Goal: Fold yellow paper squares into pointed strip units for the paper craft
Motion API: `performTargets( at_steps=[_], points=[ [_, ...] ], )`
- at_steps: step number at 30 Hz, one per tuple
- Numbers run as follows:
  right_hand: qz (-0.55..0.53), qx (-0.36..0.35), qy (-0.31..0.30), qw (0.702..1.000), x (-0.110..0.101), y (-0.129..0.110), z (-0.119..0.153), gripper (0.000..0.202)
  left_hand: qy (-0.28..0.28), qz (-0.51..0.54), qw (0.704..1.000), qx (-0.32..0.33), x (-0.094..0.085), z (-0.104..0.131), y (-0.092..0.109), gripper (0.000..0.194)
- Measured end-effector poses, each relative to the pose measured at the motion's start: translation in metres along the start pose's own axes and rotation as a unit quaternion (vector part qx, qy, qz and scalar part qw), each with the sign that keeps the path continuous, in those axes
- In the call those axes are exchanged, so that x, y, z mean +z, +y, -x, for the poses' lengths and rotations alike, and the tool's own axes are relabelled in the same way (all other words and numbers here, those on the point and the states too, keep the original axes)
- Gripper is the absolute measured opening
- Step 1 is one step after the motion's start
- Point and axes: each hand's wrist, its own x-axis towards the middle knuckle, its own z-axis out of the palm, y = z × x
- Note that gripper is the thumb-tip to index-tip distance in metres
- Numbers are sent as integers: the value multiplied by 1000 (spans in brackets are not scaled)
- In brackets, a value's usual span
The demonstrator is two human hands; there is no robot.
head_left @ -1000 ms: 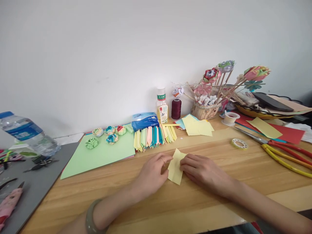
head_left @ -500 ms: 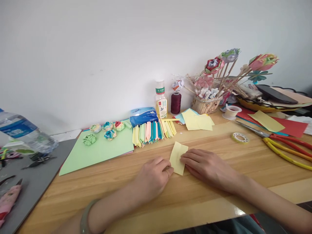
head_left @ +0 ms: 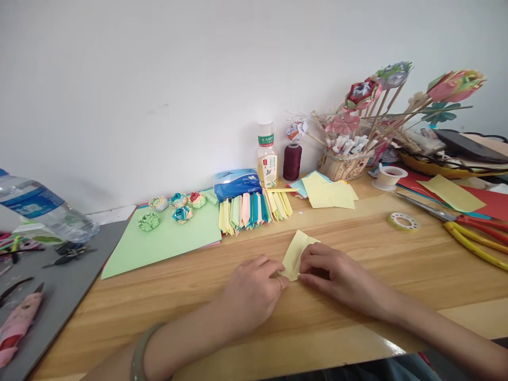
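Observation:
A small yellow sheet of paper [head_left: 294,256] lies on the wooden table between my hands, its right side lifted and bending over. My left hand [head_left: 257,288] pinches the sheet's lower left edge between thumb and fingers; a ring shows on one finger and a bangle on the wrist. My right hand [head_left: 335,272] grips the right edge with curled fingers, thumb at the lower corner. Beyond the sheet stands a row of folded paper strips [head_left: 254,210] in yellow, green, pink and blue. Several paper flowers [head_left: 181,214] rest on a green sheet [head_left: 159,244] at the left.
Behind the strips are a blue tissue pack [head_left: 237,182], a bottle [head_left: 268,159] and a dark thread spool [head_left: 292,162]. More yellow paper [head_left: 329,193] lies nearby. Scissors [head_left: 456,217] and a tape roll [head_left: 404,221] sit at the right. A water bottle [head_left: 43,206] lies left.
The right edge of the yellow paper has come up off the table and turned inward, with my right fingers curling around it. My left hand stays at the lower left edge. The view has shifted slightly.

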Motion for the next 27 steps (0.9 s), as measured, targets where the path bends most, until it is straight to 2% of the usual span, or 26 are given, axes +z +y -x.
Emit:
performTargets(
  at_steps=[4,8,12,18,24,27],
  points=[
    [-1,71,31,997,7,-3,-4,12,9,11,1000,9,2,1,3,25],
    [4,93,42,995,9,-5,-6,14,-9,19,1000,20,3,0,4,29],
    [12,83,50,995,10,-6,-6,16,-11,10,1000,25,4,0,3,29],
    [17,62,67,996,13,-5,-4,17,38,-53,996,56,11,2,5,22],
    [28,45,76,996,15,-4,-4,17,38,-59,997,11,22,3,8,14],
    [40,30,75,996,14,-5,-3,17,29,-59,998,9,23,3,8,14]
  ],
)
